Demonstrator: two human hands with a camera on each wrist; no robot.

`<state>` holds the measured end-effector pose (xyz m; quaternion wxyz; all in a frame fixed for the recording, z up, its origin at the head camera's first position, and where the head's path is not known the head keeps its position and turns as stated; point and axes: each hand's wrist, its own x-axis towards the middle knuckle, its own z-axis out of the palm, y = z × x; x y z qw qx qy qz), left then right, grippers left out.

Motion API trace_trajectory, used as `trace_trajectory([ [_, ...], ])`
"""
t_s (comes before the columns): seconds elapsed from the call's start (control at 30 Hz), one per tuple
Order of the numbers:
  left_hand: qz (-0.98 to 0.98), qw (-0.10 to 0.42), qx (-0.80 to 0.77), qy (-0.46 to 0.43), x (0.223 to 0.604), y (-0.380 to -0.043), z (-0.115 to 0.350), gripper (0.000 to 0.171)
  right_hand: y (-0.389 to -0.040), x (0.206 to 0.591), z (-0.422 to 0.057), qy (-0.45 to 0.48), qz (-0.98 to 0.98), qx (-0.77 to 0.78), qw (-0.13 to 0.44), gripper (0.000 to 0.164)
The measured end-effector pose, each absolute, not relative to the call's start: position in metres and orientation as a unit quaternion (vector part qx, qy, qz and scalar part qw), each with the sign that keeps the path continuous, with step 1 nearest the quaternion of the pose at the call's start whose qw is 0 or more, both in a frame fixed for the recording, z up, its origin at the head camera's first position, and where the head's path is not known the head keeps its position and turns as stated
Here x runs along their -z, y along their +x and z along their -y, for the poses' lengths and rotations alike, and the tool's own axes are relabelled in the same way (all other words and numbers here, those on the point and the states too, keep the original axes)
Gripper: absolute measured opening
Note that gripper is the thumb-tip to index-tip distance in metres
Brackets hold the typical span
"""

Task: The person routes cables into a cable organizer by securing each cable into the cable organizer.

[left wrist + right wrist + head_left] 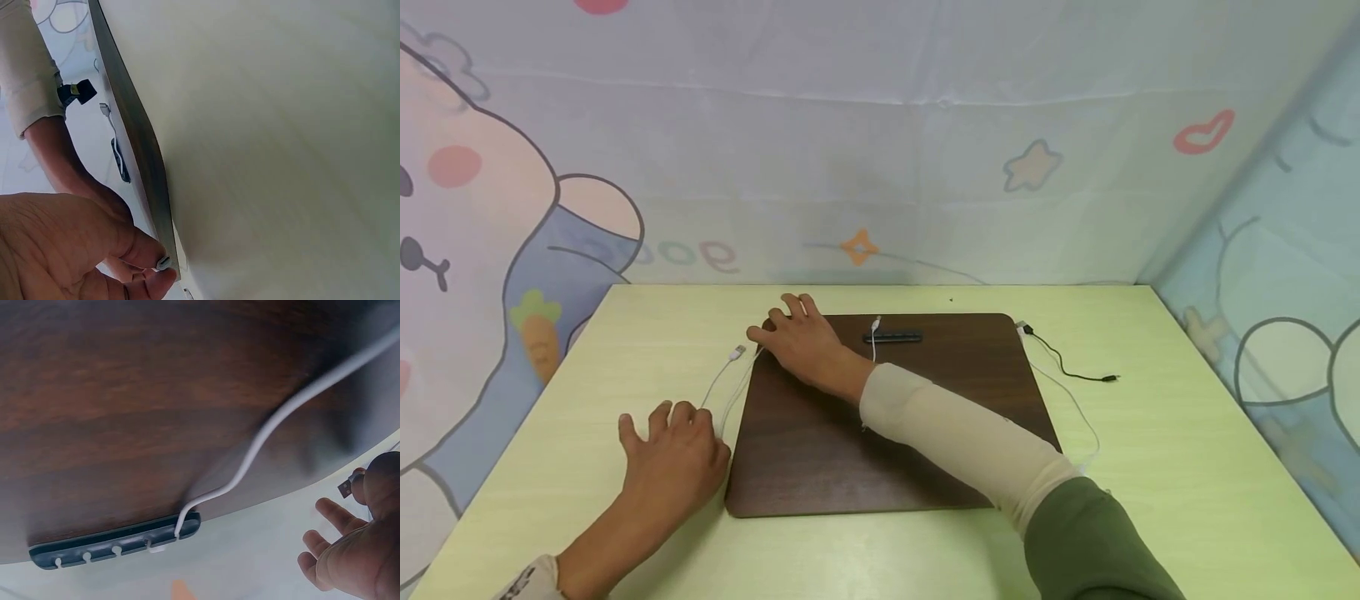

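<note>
My left hand [673, 458] hovers by the left edge of the dark brown board [820, 467]. Its thumb and finger pinch a small cable connector [164, 263], seen in the left wrist view. Reaching across the board, my right hand [808, 350] is at the back left corner. In the right wrist view its thumb and index fingertip close on a USB plug [345, 487], the other fingers spread. Between the hands runs a white cable [734, 393]. At the board's back edge sits a dark slotted cable holder [134, 537], with another white cable [269, 428] in one slot.
Left of the board lies another white USB plug [737, 352]. On the right side are a black cable [1060, 360] and a white cable [1093, 423]. The pale table [1210, 500] backs onto a printed cloth [925, 167].
</note>
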<state>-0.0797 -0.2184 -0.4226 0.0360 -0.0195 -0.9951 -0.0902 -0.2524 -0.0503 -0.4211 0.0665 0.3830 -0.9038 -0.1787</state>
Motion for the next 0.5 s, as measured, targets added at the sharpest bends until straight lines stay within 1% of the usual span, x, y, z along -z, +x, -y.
trace_trajectory([
  [0.13,0.995,0.042,0.090,-0.024,0.4222,-0.0790,0.2154,0.020,-0.2537,0.4214,0.0475,0.383,0.905,0.177,0.058,0.057],
  [0.5,0.994,0.055,0.080,-0.041,0.4197,-0.0764,0.2082,0.020,-0.2539,0.4204,0.0411,0.382,0.907,0.169,0.054,0.055],
])
